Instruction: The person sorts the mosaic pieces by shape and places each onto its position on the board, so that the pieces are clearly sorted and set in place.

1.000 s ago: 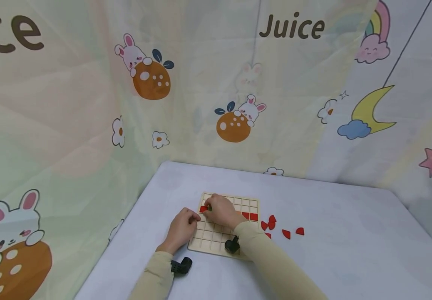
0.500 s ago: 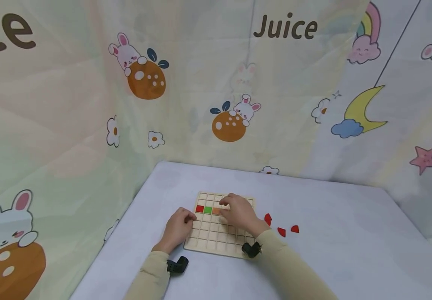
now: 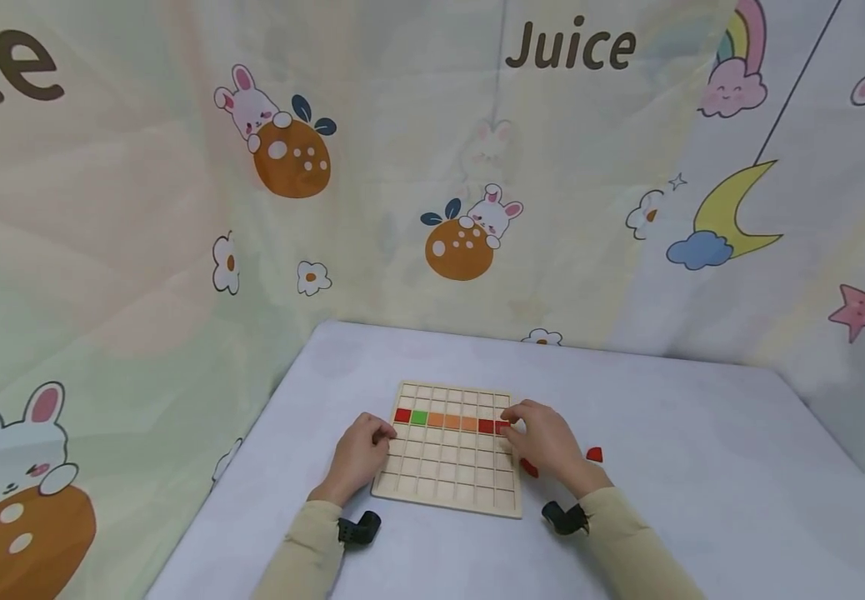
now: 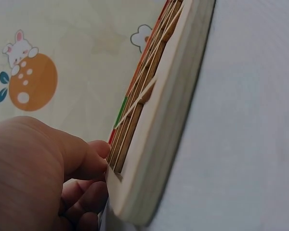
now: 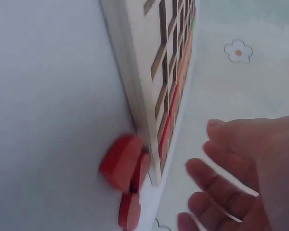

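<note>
White cloth-covered table (image 3: 702, 475) | wooden grid board (image 3: 451, 467) toward 9 o'clock; likely light, stiff, best held by rim (image 3: 447, 505) | left hand (image 3: 359, 450) pinching it at 9 o'clock | right hand (image 3: 548, 442), 3 o'clock, relaxed, empty

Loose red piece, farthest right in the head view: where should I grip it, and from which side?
Probably pinch the loose red piece across its opposite edges, coming from the right: it lies flat, with bare tabletop on that side.
</note>
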Available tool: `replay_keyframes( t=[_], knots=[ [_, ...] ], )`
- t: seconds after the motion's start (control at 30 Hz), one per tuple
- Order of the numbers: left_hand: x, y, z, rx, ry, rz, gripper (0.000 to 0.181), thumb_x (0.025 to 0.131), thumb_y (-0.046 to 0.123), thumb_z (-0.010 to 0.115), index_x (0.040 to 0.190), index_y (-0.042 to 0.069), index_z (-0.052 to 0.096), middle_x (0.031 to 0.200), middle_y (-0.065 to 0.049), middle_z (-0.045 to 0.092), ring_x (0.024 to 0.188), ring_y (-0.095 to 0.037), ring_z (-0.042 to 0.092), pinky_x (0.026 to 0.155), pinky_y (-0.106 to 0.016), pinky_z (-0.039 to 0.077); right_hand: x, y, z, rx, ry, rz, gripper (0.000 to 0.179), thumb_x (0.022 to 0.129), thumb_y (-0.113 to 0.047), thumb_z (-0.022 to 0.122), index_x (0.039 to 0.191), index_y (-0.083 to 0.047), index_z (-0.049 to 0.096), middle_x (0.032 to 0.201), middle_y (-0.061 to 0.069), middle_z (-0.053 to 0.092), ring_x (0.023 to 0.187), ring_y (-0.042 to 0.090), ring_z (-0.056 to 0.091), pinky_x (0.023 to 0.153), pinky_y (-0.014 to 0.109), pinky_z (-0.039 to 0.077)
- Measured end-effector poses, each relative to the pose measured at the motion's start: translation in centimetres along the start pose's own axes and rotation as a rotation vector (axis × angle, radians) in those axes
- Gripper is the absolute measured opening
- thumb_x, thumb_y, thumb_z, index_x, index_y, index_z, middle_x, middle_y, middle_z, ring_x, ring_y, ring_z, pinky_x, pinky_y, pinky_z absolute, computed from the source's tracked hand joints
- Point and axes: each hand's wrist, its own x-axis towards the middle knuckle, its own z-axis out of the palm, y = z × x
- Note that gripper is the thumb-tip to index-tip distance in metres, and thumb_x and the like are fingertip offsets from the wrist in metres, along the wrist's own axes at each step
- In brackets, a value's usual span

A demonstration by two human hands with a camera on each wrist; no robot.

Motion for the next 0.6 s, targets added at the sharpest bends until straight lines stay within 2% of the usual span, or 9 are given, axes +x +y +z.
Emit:
replay_keyframes(
  t=[0.1, 0.23, 0.43, 0.6],
  knots=[
    [0.0, 0.1, 0.0, 0.007, -0.006, 0.0, 0.014, 0.088, 0.001, 0.062, 0.088, 0.014, 0.068, 0.091, 0.002, 0.054, 0.08, -0.013, 0.05, 0.071, -0.03, 0.044, -0.5, 0.8, -0.6, 0.004, -0.015, 0.054, 0.028, 0.084, -0.023, 0.077, 0.11, -0.014, 0.072, 0.103, 0.0, 0.064, 0.085, 0.018, 0.056, 0.074, 0.033, 0.053],
    [0.0, -0.1, 0.0, 0.014, -0.004, 0.007, 0.014, 0.088, 0.001, 0.063, 0.088, 0.014, 0.068, 0.092, 0.002, 0.054, 0.08, -0.012, 0.051, 0.071, -0.03, 0.045, -1.0, 1.6, -0.9, 0.018, -0.018, 0.078, 0.031, 0.083, -0.021, 0.078, 0.112, -0.011, 0.071, 0.102, 0.003, 0.064, 0.081, 0.017, 0.052, 0.067, 0.029, 0.051],
    [0.0, -0.2, 0.1, 0.004, -0.007, 0.001, 0.014, 0.088, 0.002, 0.062, 0.087, 0.014, 0.068, 0.092, 0.002, 0.054, 0.08, -0.012, 0.051, 0.071, -0.03, 0.045, -1.3, 3.1, -0.8, 0.021, 0.008, 0.107, 0.029, 0.082, -0.018, 0.078, 0.109, -0.008, 0.072, 0.099, 0.004, 0.064, 0.082, 0.02, 0.054, 0.07, 0.034, 0.052],
    [0.1, -0.1, 0.2, 0.003, 0.0, -0.004, 0.014, 0.088, 0.002, 0.063, 0.087, 0.015, 0.068, 0.091, 0.002, 0.053, 0.079, -0.012, 0.051, 0.07, -0.029, 0.044, -1.2, 4.7, -0.5, 0.036, 0.031, 0.15, 0.027, 0.084, -0.016, 0.076, 0.109, -0.008, 0.072, 0.108, 0.009, 0.063, 0.096, 0.027, 0.057, 0.084, 0.045, 0.053]
  ],
)
